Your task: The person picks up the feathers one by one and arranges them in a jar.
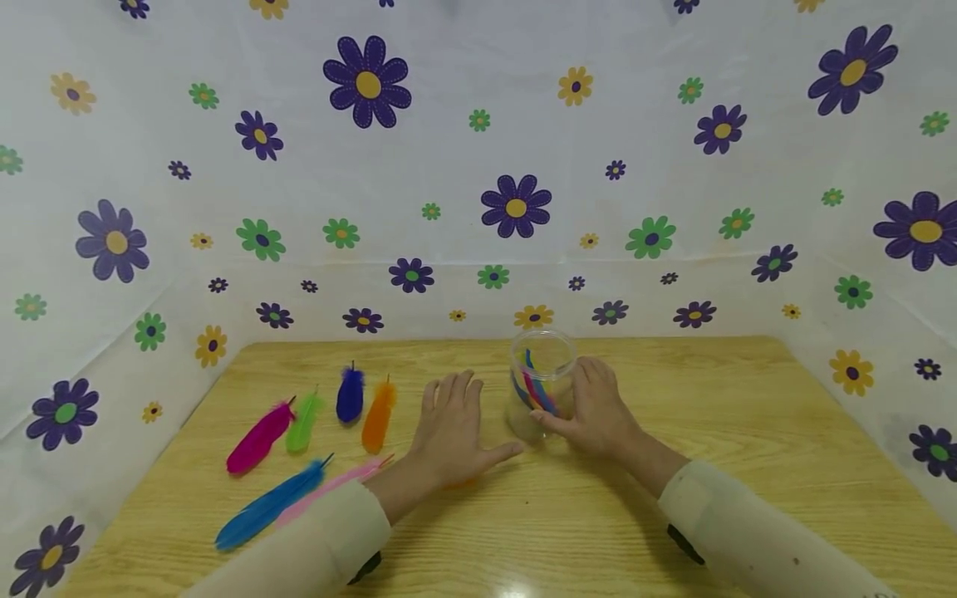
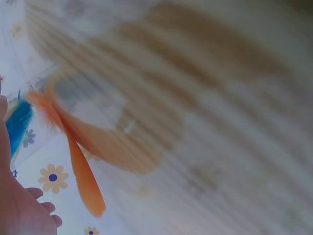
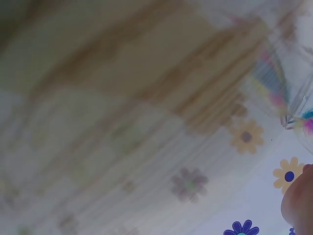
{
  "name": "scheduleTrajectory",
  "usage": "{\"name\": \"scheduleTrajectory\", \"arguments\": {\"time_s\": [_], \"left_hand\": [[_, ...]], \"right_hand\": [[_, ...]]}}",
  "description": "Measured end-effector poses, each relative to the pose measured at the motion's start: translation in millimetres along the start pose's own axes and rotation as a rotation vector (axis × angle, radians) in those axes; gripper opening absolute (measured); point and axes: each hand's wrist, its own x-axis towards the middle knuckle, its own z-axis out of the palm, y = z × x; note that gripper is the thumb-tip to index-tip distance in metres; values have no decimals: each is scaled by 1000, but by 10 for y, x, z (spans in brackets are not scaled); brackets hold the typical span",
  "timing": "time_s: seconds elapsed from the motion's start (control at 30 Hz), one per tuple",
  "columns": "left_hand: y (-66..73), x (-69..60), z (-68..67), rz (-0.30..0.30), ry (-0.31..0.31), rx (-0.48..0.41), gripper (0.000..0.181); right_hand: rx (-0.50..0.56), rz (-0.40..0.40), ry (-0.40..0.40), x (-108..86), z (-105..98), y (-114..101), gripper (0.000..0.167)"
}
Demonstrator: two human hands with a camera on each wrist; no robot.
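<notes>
In the head view, a clear round jar [image 1: 544, 340] stands at the centre right of the wooden table, without a lid. Blue, pink and yellow-green feathers [image 1: 532, 378] show through its wall. My right hand [image 1: 598, 415] grips the jar from the right, thumb in front and fingers round the side. Left of the jar, my left hand [image 1: 451, 432] is spread with straight fingers, palm down, holding nothing. A bit of an orange feather [image 1: 459, 483] shows beneath it. The left wrist view shows an orange feather [image 2: 85, 178] and a blue feather [image 2: 19, 122] beside the hand.
On the table's left lie feathers: magenta [image 1: 260, 438], green [image 1: 303, 423], dark blue [image 1: 350, 397], orange [image 1: 379, 415], bright blue [image 1: 272, 502] and pink [image 1: 329, 490]. White flowered cloth [image 1: 449, 166] encloses the back and sides. Both wrist views are hazy with reflections.
</notes>
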Motion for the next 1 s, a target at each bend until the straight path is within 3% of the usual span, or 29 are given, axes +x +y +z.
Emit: {"name": "scheduleTrajectory", "arguments": {"time_s": [0.17, 0.33, 0.43, 0.63, 0.77, 1.0], "left_hand": [[-91, -33, -60, -28, -3, -15, 103], [-220, -56, -99, -11, 44, 3, 97], [-305, -76, -94, 19, 72, 11, 95], [-457, -125, -116, 78, 54, 61, 94], [-560, -153, -186, 126, 72, 100, 81], [-801, -186, -269, 238, 92, 287, 64]], "right_hand": [[9, -6, -4, 0, -14, -7, 81], [12, 6, -17, 10, -18, -16, 81], [5, 13, -21, 12, -25, -16, 81], [1, 33, -37, 7, -44, -15, 82], [3, 36, -40, 5, -45, -11, 82], [-4, 28, -43, 2, -21, 8, 78]]}}
